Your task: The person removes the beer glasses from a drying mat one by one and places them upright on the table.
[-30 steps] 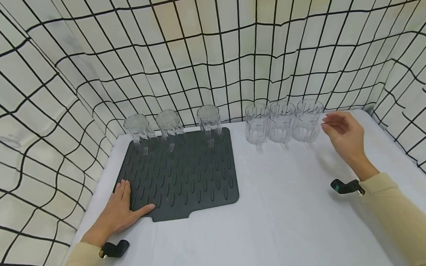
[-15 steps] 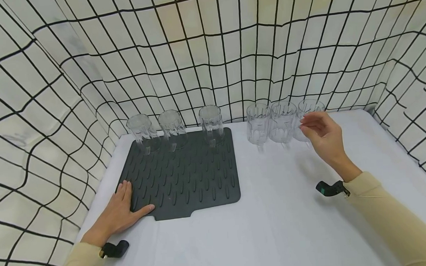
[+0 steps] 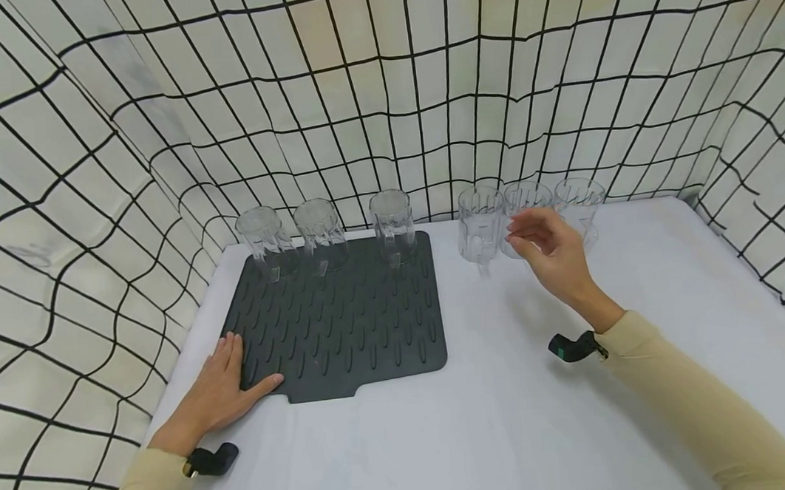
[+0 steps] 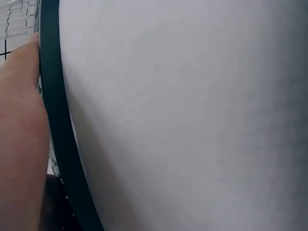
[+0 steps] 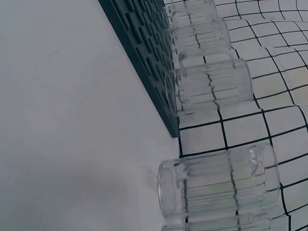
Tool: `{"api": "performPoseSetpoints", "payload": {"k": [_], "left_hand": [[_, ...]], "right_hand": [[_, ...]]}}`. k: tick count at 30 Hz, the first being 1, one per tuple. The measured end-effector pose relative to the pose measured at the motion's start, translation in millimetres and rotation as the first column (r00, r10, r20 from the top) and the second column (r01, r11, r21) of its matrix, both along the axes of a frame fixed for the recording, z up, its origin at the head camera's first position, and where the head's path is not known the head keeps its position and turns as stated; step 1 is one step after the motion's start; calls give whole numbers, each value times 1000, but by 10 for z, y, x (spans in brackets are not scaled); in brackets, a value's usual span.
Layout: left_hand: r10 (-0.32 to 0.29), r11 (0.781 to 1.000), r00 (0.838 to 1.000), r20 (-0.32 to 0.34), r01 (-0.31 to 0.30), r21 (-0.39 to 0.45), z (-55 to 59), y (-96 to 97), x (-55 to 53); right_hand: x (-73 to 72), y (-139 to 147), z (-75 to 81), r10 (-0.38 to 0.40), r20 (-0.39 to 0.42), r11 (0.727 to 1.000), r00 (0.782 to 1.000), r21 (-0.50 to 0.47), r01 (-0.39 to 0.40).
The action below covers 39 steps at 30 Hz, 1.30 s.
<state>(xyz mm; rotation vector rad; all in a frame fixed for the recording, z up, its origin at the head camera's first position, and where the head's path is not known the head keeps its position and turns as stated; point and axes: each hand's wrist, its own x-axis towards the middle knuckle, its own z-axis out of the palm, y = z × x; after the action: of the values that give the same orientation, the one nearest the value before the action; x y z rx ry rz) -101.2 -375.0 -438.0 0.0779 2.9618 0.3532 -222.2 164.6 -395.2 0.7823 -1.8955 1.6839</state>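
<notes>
My left hand [image 3: 216, 391] rests flat on the left front corner of a dark ribbed drying mat [image 3: 343, 321], thumb spread along its front edge. In the left wrist view the mat's edge [image 4: 55, 96] runs beside that hand. My right hand [image 3: 556, 258] is raised, fingers loosely bent with nothing between them. It overlaps the middle clear glass mug [image 3: 526, 192] in the head view, partly hiding it and the right mug [image 3: 579, 198]. The left mug [image 3: 479, 225] of this row shows fully. In the right wrist view a mug [image 5: 219, 180] lies nearest the camera.
Three more glass mugs, a left one [image 3: 267, 240], a middle one [image 3: 321, 234] and a right one [image 3: 393, 226], stand along the mat's back edge. A white cloth covers the table [image 3: 481, 418]. Black-lined white fabric walls [image 3: 417, 88] close in the back and sides.
My right hand has moved left, from beside the rightmost mug to in front of the middle one. My left hand stays on the mat. The mugs keep their places.
</notes>
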Motion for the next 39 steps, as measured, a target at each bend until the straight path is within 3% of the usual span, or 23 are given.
{"api": "performPoseSetpoints", "payload": {"k": [14,22,39], "left_hand": [[0,1000,1000,-9,0,-8,-34,-20,-22],[2,1000,1000,-4,-2,-4,-27,-15,-19],[4,1000,1000,-9,-4,7,-13,-3,16]], "right_hand": [[-25,-472,-63,116,70,989,991,88,-122],[-28,-660,-146,143,130,982,981,103,-157],[-105,-948,-353,105,289,978,952,145,-152]]}}
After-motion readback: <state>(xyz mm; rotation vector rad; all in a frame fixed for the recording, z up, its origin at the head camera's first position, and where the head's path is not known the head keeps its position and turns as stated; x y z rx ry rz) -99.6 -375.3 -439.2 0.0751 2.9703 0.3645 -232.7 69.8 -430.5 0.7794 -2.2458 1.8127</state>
